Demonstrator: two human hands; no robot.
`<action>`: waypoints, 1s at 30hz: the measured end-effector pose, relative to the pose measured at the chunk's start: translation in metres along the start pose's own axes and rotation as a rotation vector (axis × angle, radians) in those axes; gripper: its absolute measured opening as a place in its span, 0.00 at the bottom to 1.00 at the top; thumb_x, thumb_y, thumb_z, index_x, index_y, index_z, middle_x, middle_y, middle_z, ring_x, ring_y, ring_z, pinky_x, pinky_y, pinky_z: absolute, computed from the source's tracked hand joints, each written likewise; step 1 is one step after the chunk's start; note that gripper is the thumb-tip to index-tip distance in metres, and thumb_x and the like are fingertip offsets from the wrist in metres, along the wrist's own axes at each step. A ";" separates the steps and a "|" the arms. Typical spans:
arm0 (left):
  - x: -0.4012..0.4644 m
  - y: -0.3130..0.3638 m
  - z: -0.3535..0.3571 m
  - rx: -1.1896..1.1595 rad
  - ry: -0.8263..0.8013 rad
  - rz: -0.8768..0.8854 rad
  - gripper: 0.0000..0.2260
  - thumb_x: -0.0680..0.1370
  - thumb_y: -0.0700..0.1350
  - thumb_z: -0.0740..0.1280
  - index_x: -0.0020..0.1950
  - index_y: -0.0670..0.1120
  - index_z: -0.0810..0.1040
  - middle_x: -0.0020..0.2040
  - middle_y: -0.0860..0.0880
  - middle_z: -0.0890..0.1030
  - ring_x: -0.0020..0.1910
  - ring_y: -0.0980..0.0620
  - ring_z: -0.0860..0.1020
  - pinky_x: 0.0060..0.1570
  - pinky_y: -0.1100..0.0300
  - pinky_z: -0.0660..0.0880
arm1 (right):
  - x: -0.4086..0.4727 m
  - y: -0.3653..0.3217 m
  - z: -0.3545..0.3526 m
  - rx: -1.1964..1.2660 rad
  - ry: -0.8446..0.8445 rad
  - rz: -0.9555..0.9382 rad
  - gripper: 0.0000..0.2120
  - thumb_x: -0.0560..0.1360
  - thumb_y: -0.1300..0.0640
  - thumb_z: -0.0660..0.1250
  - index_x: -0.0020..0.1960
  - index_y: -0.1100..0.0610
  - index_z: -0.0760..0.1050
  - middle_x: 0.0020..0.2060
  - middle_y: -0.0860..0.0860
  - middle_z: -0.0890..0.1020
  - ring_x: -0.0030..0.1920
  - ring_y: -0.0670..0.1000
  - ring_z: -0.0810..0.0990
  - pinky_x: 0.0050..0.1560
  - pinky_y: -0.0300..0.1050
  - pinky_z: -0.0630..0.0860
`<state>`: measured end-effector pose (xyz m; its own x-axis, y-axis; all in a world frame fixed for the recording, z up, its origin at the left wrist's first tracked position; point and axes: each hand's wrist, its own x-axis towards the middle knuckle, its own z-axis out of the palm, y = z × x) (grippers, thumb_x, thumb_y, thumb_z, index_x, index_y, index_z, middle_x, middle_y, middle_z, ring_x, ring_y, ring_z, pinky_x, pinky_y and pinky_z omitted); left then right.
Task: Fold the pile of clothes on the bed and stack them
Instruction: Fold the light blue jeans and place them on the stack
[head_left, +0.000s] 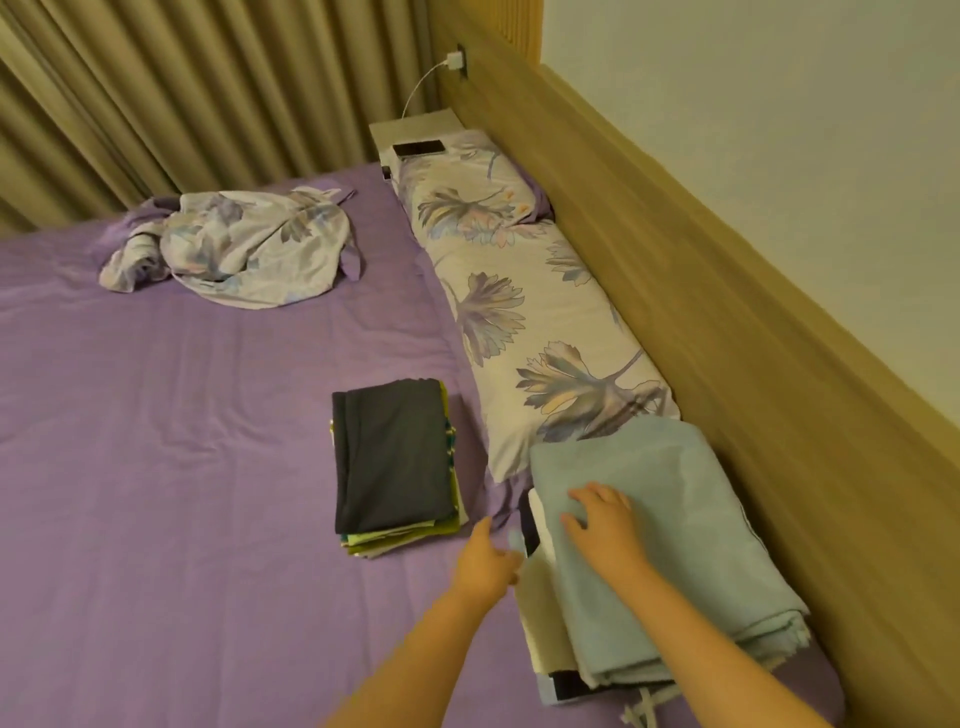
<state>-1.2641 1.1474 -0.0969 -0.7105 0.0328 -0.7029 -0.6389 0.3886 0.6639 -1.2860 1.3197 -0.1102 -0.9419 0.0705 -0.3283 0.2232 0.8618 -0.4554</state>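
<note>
Both forearms reach in from the bottom edge of the head view. Nearest, the right hand (602, 514) lies flat on top of a folded light-blue cloth (660, 551), fingers spread and straight, pressing it down. This cloth tops a stack (545, 639) of white and dark pieces just beside the wooden headboard (727, 338). At the stack's left edge is the left hand (485, 564); its fingertips are blurred, so I cannot tell whether they pinch anything. Left of it, a 2nd folded pile (395, 462) with a dark grey garment on top sits on the purple sheet (182, 441). Farther off lie a floral pillow (524, 312) and crumpled floral bedding (239, 244). A phone (420, 148) rests on the bedside shelf.
</note>
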 end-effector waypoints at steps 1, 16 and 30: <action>0.002 -0.002 -0.014 -0.038 0.053 -0.016 0.30 0.79 0.41 0.64 0.77 0.47 0.53 0.53 0.44 0.78 0.39 0.52 0.78 0.35 0.64 0.74 | 0.004 -0.016 0.007 0.017 0.010 -0.049 0.18 0.79 0.52 0.62 0.68 0.55 0.71 0.67 0.53 0.71 0.68 0.53 0.66 0.67 0.42 0.60; 0.098 -0.030 -0.189 0.051 0.515 -0.156 0.32 0.78 0.51 0.66 0.76 0.42 0.55 0.72 0.40 0.65 0.70 0.39 0.66 0.66 0.46 0.66 | 0.109 -0.170 0.112 0.238 -0.227 0.109 0.33 0.80 0.44 0.55 0.78 0.52 0.43 0.77 0.58 0.50 0.74 0.61 0.58 0.70 0.54 0.63; 0.218 -0.092 -0.228 -0.636 0.123 -0.214 0.39 0.65 0.63 0.70 0.71 0.55 0.57 0.53 0.57 0.73 0.49 0.55 0.77 0.41 0.63 0.76 | 0.197 -0.139 0.188 0.944 -0.330 0.408 0.49 0.60 0.30 0.69 0.75 0.36 0.50 0.68 0.42 0.69 0.62 0.49 0.74 0.58 0.50 0.76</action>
<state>-1.4274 0.9089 -0.2530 -0.5532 -0.1042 -0.8265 -0.7917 -0.2430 0.5605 -1.4553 1.1192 -0.2675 -0.6704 0.0038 -0.7420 0.7408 0.0585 -0.6691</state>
